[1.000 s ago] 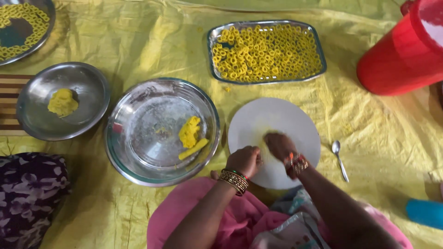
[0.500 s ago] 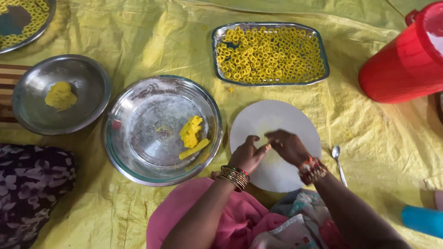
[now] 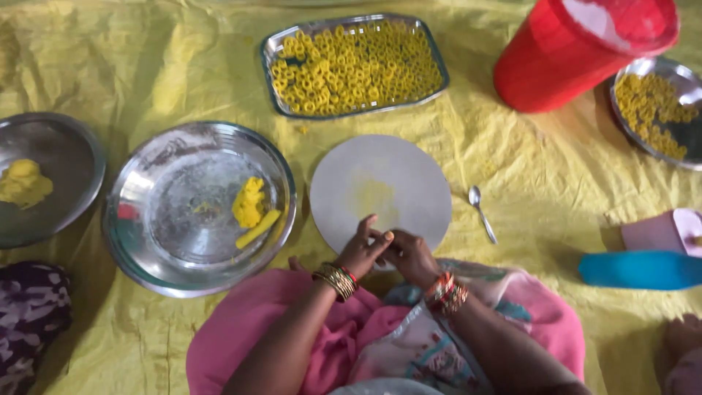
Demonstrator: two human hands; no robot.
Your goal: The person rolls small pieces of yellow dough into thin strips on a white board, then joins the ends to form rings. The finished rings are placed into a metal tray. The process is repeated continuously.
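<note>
Currently left hand (image 3: pixel 363 251) and right hand (image 3: pixel 411 256) meet fingertip to fingertip over near edge of round white board (image 3: pixel 380 192); whatever they pinch is too small to tell. Steel plate (image 3: pixel 146 241) with yellow dough (image 3: pixel 248 202) lies left.

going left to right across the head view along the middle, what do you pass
Small steel bowl → big steel plate → white round board → spoon → blue thing
</note>
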